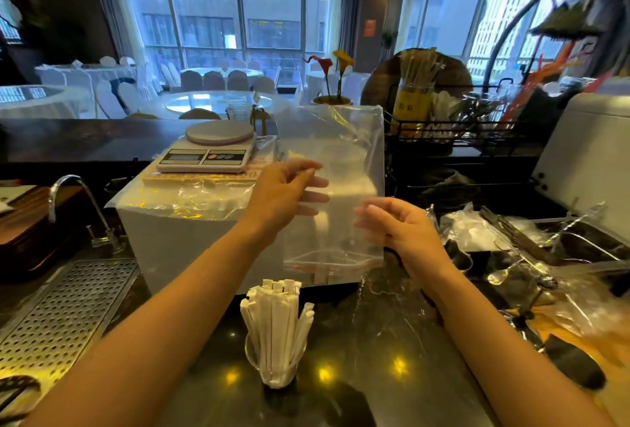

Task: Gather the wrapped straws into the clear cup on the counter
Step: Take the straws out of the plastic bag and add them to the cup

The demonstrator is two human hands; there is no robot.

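Observation:
A bundle of white paper-wrapped straws [276,317] stands upright in the clear cup [272,363] on the dark counter, near me between my forearms. Above it both hands hold up a clear zip bag [341,167], its red zip strip hanging at the bottom and nothing visible inside. My left hand [286,193] pinches the bag's left side. My right hand [400,227] grips its lower right edge.
A white box [191,235] draped in plastic carries a kitchen scale [213,147] behind the cup. A tap [73,201] and perforated drain tray [64,310] lie left. A black rack [453,133] of wrapped straws and cutlery stands right; spoons and plastic bags [511,242] clutter the right counter.

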